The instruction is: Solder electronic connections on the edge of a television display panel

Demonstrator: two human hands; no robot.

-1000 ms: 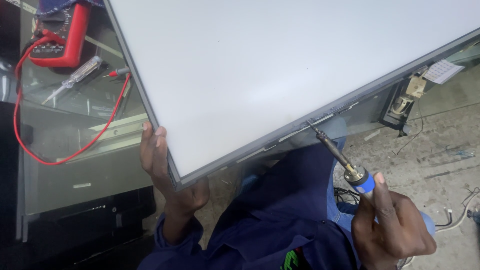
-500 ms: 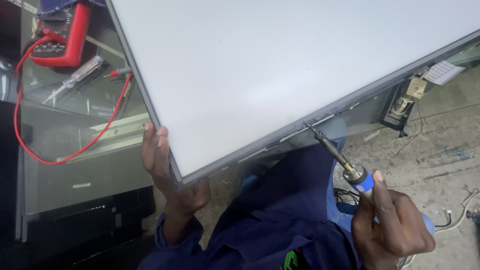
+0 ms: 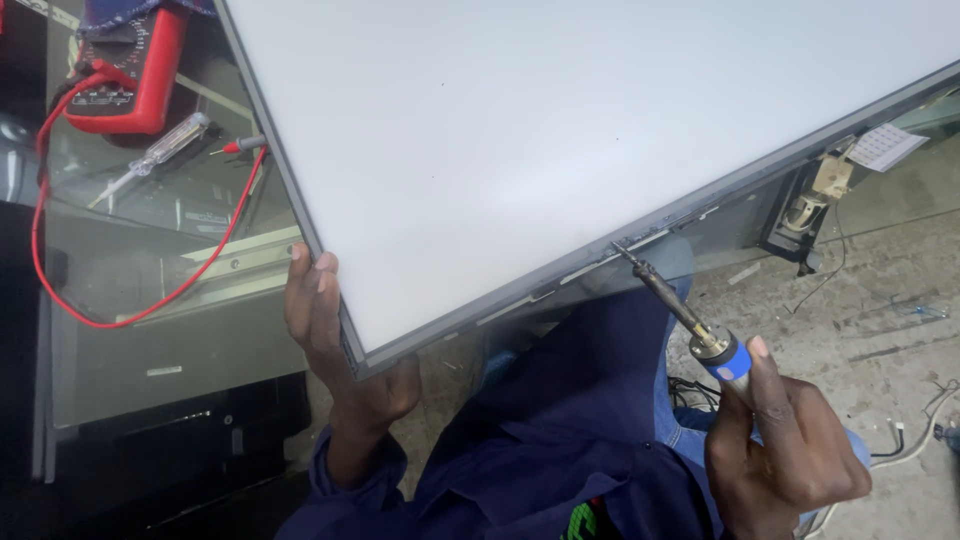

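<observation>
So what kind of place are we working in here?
Likely an electronics repair workshop: a red multimeter with red leads on a glass table, a blue-handled soldering iron at a large white display panel.

Up in the top left corner sits a red multimeter on a glass tabletop, and there's its red lead wire looping down across the glass and back up to a red-tipped probe. Right beside that probe lies a clear-handled tester screwdriver, angled across the glass. Over on the right, a small white perforated patch and a cream-coloured component in a black bracket hang above a dusty concrete floor, with thin loose wires trailing along it.
</observation>
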